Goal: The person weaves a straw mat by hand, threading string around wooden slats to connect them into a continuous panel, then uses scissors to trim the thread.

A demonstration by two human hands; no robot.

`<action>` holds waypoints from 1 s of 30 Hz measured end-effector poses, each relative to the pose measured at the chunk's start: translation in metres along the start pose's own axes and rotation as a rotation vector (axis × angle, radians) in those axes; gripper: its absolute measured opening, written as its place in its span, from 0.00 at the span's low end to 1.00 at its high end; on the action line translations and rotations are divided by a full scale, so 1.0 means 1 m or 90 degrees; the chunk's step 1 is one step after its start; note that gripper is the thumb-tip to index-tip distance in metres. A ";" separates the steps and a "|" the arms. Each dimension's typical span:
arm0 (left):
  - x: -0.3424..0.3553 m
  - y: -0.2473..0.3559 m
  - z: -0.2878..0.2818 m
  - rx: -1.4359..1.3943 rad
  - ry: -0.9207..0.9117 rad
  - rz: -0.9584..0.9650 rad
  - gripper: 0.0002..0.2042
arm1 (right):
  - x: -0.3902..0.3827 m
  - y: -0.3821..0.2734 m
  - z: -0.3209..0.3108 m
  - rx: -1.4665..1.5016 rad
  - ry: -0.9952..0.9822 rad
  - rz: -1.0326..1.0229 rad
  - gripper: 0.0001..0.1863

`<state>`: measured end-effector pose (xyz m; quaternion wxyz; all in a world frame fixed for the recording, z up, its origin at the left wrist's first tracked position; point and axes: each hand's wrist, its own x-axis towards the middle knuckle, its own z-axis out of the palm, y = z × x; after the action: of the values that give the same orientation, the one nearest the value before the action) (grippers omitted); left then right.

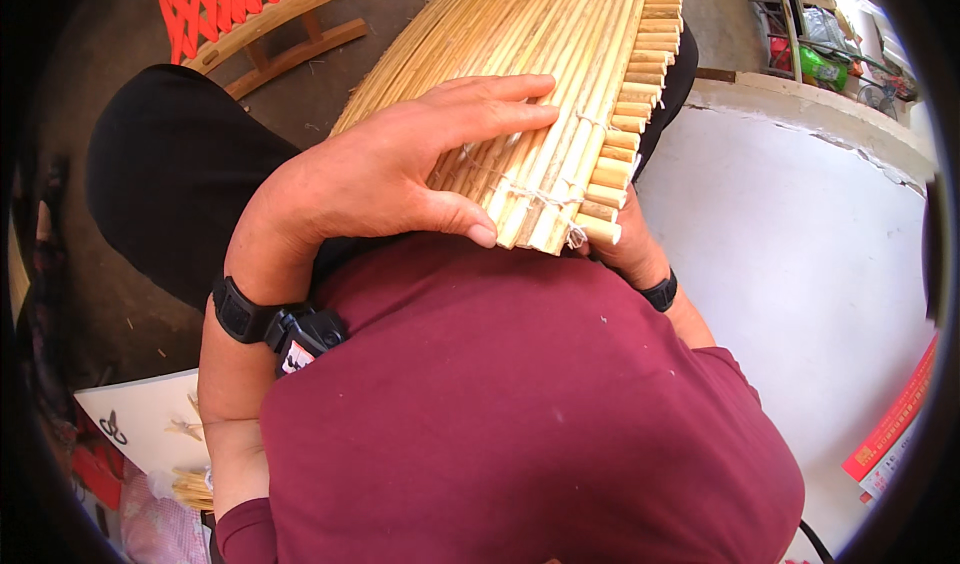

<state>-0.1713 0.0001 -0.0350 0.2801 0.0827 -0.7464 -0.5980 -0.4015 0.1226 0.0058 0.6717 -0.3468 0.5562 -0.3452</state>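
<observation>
A mat of straw-coloured reed stalks [575,59] lies across my lap, and its rows are bound with thin white string [540,196]. Cut stalk ends stick out along its right edge, in a layer below the top one. My left hand [400,159] rests on the near part of the mat, fingers spread and thumb by the near edge. At the near right corner my right hand [637,244] is tucked against the underside of the mat. Its fingers are hidden there, so its grip does not show. A knotted string end [577,234] hangs beside the corner.
A wooden frame with red crossed straps [235,9] stands at the far left. On my right is a white surface [780,234] with red printed paper [895,419]. Scissors [113,427] and loose stalks [192,488] lie at lower left. Cluttered shelves [800,29] stand at far right.
</observation>
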 end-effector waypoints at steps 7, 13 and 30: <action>-0.001 0.000 0.000 0.034 -0.018 0.008 0.42 | 0.006 0.000 0.007 0.041 0.030 -0.031 0.11; -0.002 0.001 -0.004 0.052 -0.027 0.004 0.43 | 0.014 -0.002 0.015 0.106 0.035 -0.081 0.16; 0.001 0.001 -0.001 0.036 -0.032 -0.016 0.43 | 0.017 0.002 0.002 0.196 -0.058 -0.065 0.26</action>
<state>-0.1711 -0.0010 -0.0335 0.2512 0.0849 -0.7687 -0.5821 -0.3974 0.1095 -0.0046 0.7233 -0.2827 0.4474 -0.4437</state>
